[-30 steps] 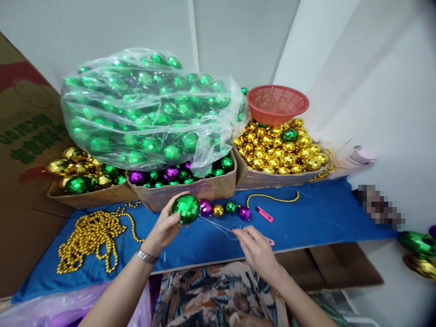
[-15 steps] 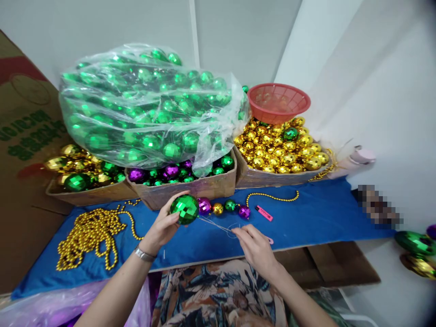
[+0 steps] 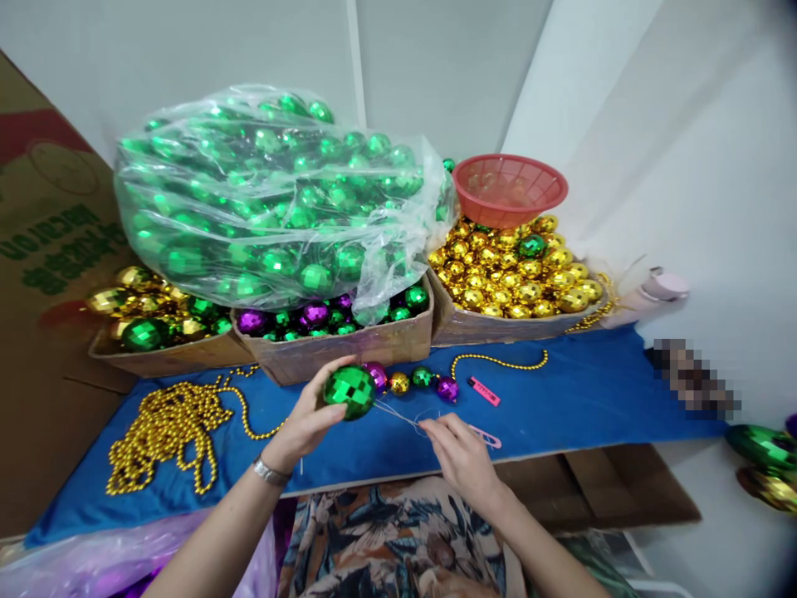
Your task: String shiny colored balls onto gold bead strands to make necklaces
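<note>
My left hand (image 3: pixel 310 423) is wrapped round a large shiny green ball (image 3: pixel 349 392) above the blue cloth. Thin clear string (image 3: pixel 397 413) runs from the ball to my right hand (image 3: pixel 459 453), whose thumb and fingers pinch it. A small loop of the string stands up by those fingertips. Behind the green ball, a row of smaller balls lies on the cloth: a purple ball (image 3: pixel 376 375), a gold ball (image 3: pixel 399 383), a green ball (image 3: pixel 422 377) and another purple ball (image 3: pixel 447 389). A gold bead chain (image 3: pixel 498 360) trails off behind them.
Cardboard boxes of green and purple balls (image 3: pixel 330 357) and gold balls (image 3: pixel 510 282) line the back, under a clear bag of green balls (image 3: pixel 267 208) and a red basket (image 3: pixel 510 191). Piled gold beads (image 3: pixel 165 432) lie left; a pink lighter-like object (image 3: pixel 484 391) and pink tool (image 3: pixel 489 437) lie right.
My left hand and the green ball have moved slightly right and down, closer to my right hand. The right hand has shifted a little left, still pinching the string.
</note>
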`<state>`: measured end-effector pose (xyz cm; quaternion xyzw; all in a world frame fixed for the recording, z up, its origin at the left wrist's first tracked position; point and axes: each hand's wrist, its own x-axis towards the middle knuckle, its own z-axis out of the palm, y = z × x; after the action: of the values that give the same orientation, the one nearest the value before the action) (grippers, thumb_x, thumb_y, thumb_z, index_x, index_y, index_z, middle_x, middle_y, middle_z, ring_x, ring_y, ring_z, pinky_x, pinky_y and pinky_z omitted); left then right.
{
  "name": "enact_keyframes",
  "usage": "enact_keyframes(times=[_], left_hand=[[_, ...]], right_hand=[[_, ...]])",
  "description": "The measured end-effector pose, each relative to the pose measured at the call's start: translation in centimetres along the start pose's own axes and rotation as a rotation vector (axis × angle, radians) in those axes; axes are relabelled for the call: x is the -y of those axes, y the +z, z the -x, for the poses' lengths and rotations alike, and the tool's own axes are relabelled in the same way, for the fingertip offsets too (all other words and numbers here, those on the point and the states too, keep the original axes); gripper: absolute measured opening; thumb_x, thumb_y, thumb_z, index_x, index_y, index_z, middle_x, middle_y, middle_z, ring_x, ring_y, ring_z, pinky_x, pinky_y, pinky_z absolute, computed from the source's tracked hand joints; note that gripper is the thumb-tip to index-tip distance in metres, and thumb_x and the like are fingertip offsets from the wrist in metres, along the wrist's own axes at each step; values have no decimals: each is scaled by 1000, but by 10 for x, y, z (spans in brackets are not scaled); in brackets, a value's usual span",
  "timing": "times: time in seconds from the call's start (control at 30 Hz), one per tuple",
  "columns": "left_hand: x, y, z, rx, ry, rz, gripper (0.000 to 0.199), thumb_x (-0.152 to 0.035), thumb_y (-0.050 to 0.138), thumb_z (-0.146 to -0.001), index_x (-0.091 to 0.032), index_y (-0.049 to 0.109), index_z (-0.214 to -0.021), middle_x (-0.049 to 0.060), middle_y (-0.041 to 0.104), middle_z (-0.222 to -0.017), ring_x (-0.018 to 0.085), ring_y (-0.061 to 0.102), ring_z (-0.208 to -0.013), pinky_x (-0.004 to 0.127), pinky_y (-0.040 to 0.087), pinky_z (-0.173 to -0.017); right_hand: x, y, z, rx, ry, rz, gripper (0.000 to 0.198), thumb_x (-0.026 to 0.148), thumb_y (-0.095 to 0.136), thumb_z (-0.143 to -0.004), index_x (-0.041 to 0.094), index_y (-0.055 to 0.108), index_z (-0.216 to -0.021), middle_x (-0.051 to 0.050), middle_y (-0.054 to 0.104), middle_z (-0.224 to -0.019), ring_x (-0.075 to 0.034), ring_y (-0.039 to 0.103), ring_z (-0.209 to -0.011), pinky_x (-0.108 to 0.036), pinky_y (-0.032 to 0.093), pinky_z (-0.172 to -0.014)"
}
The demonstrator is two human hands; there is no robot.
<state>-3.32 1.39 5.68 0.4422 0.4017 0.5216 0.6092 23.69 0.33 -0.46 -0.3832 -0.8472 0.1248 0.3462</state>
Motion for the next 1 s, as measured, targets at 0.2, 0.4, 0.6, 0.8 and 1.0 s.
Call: enact_keyframes(times=[0.2, 0.4, 0.6, 0.8, 1.0], left_hand=[[11, 20, 7, 98, 7, -290, 78, -26, 82, -66, -26, 46, -135, 10, 55, -130, 28, 55, -114, 34, 47, -94], [20, 22, 8, 125, -15, -203, 79, -29, 81, -66, -24, 43, -135, 10, 58, -124, 28, 57, -111, 36, 48, -92], [19, 23, 10, 128, -36, -140, 77, -27, 82, -65, -24, 46, -133, 8, 60, -119, 25, 59, -107, 32, 48, -90], [20, 22, 11, 123, -50, -102, 76, -26, 82, -66, -24, 45, -133, 7, 62, -116, 23, 60, -103, 31, 49, -88], [17, 21, 11, 128, -36, -177, 75, -24, 82, -66, -24, 46, -132, 7, 61, -116, 23, 60, -104, 31, 49, -88]], right_hand=[[11, 14, -5, 13, 100, -221, 26, 16, 38, -99, 20, 61, -111, -7, 60, -89, -16, 60, -79, -28, 51, -72], [9, 14, -2, 11, 119, -334, 23, 16, 42, -98, 21, 61, -109, -6, 61, -91, -17, 61, -83, -28, 50, -73], [7, 16, 0, 22, 106, -324, 24, 14, 42, -98, 21, 61, -111, -6, 59, -91, -16, 61, -83, -29, 50, -74], [9, 17, 0, 27, 101, -320, 24, 15, 41, -98, 21, 61, -111, -6, 59, -90, -16, 61, -82, -28, 50, -73], [10, 18, -1, 10, 104, -321, 24, 15, 41, -98, 21, 62, -109, -7, 61, -91, -16, 61, -82, -28, 50, -72]])
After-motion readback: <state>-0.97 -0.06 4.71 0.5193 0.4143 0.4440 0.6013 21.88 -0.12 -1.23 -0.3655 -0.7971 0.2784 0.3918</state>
